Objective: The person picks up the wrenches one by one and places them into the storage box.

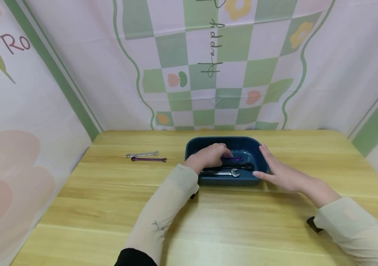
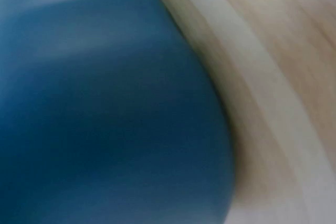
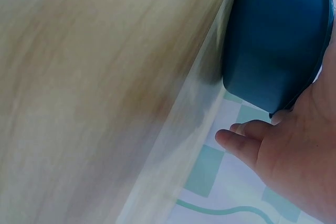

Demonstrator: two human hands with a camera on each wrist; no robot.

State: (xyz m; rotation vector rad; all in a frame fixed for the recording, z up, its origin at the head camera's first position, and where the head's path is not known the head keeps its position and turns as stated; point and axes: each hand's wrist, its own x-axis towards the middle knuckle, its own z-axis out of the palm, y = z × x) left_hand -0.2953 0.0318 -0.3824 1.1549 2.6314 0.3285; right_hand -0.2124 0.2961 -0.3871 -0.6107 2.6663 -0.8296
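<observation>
A dark blue rectangular bin stands on the table. My left hand reaches into it over its left side, fingers bent down and pinching a purple wrench whose open end points right. Nearer the front inside the bin lie a black wrench and a silver wrench, their left parts hidden by my left hand and sleeve. My right hand rests against the bin's right end, thumb and fingers spread along the rim. Only the bin's outer wall and the table show in the left wrist view.
Left of the bin, a silver wrench and a purple wrench lie side by side on the wooden table. A printed cloth hangs behind the table's back edge, with more cloth at both sides.
</observation>
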